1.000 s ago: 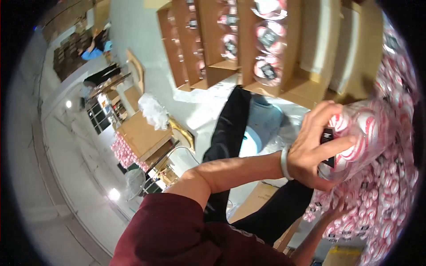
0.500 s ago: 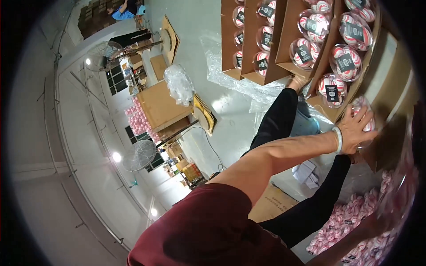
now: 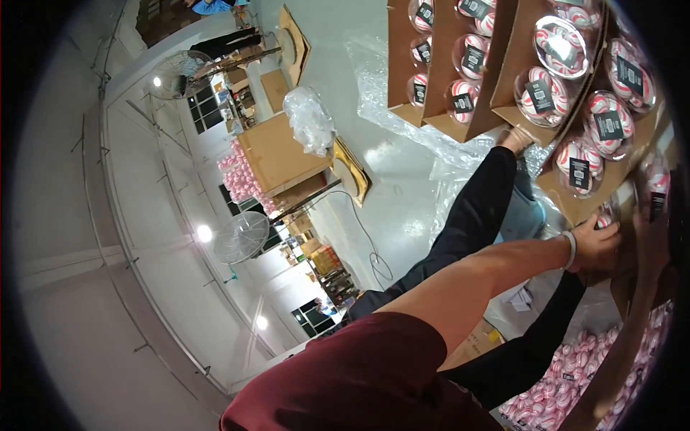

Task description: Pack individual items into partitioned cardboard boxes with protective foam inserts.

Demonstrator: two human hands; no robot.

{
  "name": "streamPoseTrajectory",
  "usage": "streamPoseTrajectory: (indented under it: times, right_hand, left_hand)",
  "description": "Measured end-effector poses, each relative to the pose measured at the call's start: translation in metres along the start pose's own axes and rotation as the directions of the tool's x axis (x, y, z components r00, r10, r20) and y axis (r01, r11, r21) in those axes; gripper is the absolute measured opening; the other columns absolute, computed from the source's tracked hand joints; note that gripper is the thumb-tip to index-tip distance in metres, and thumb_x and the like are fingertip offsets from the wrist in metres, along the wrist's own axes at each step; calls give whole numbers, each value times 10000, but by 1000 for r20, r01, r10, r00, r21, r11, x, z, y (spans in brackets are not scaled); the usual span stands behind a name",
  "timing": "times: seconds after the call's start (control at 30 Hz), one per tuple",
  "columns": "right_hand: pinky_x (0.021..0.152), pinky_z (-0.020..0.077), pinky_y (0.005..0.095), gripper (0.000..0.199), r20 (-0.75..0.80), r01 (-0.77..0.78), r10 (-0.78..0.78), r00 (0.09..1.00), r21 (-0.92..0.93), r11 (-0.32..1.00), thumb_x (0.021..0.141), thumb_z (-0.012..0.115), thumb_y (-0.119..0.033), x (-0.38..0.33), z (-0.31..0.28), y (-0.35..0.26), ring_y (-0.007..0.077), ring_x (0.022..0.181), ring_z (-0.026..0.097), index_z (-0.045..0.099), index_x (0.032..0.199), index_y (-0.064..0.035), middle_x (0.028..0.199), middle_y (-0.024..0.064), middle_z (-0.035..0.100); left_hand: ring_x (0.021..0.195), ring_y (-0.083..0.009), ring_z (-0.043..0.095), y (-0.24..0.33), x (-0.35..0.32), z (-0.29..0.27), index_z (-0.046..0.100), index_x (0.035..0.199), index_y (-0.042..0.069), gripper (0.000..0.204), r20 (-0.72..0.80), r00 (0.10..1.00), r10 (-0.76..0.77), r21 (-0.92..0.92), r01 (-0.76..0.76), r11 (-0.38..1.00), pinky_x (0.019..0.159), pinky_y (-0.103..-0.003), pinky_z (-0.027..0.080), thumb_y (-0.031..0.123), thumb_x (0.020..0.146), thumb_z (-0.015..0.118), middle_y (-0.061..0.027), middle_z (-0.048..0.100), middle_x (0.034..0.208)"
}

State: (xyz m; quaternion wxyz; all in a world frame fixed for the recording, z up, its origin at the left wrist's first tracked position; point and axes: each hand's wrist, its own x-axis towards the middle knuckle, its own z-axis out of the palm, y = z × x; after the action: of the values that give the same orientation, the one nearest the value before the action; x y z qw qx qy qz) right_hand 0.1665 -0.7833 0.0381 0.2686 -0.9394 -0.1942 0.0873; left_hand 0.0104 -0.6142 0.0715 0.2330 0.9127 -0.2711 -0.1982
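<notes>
My left hand [image 3: 598, 244], with a pale band at the wrist, is closed round a clear pack of red-and-white striped balls [image 3: 606, 214], mostly hidden by the fingers and carton edge. Close by on the right, my right hand [image 3: 650, 231] is in shadow near the picture's rim. A similar clear pack with a dark label [image 3: 657, 188] stands out just beyond it, apparently in its grip; its fingers are hard to make out. Next to both hands is an open brown carton [image 3: 568, 205] with a row of striped-ball packs [image 3: 577, 169] in it.
More cartons of packs [image 3: 463, 104] stand side by side at the far right. A heap of striped balls [image 3: 568, 373] lies low on the right. Clear plastic film [image 3: 388, 108] and a blue bin [image 3: 523, 215] are near my legs. A fan [image 3: 243, 237] stands farther off.
My left hand has gone from spread over a pack to closed round one, lower by the carton edge. My right hand has come up beside it with a pack. The whole view has shifted.
</notes>
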Motion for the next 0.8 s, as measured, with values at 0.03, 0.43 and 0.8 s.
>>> streamPoseTrajectory:
  times: [0.03, 0.43, 0.8]
  right_hand:
    - [1004, 397, 469, 705, 67, -66, 58, 996, 128, 990, 772, 692, -232, 28, 4, -111, 340, 1187, 487, 383, 1404, -200, 1346, 160, 455]
    - [975, 403, 410, 586, 49, 72, -64, 997, -174, 982, 714, 726, -156, -3, -2, -72, 302, 1122, 547, 547, 1265, -68, 1216, 138, 585]
    - [744, 474, 256, 235, 24, -563, 772, 635, 698, 442, 862, 625, -37, -192, -66, -99, 128, 871, 617, 618, 1095, -18, 902, 60, 653]
  left_hand:
    - [1363, -389, 224, -22, -39, 1, 566, 1171, 325, 663, 73, 997, -23, 108, 15, 994, 871, -753, 314, 335, 535, 753, -157, 332, 1421]
    - [1105, -406, 490, -17, -2, 12, 603, 1166, 137, 788, -253, 956, -147, -308, 65, 949, 943, -529, 386, 415, 458, 807, -179, 570, 1153]
    - [1373, -427, 180, -114, 105, -56, 372, 1386, 385, 881, -81, 977, -200, 210, 212, 954, 930, -720, 291, 410, 606, 782, -130, 183, 1526]
